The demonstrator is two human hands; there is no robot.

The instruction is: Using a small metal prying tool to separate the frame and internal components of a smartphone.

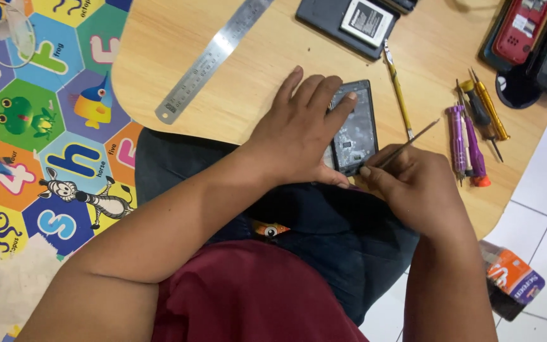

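pressing my left hand [299,130] flat over an opened phone body [356,126], i pin it at the near edge of the wooden surface [254,69], fingers spread across its left side and top, so this grip is a splayed hold-down, not a pinch. my right hand [413,190] sits just to the right and nearer me, its grip pressed together around a thin metal pick [406,144], thumb and forefinger pinching the shaft. the pick runs up and to the right, and its near end is down at the phone's lower right corner. the phone's long axis runs away from me, nearly upright in view, so the right hand comes at it from the lower right and is the nearer one to that corner. a steel ruler [213,57] lies diagonally at the far left. beyond the phone, a dark rectangular cover carries a battery [366,21] with a white label. a yellow-handled tool [397,88] lies just right of the phone; purple screwdrivers [465,142] and yellow ones [485,104] lie well to the right. at the far right corner is a red phone [527,25]. on the floor tiles to my right lies an orange and purple packet [515,278].
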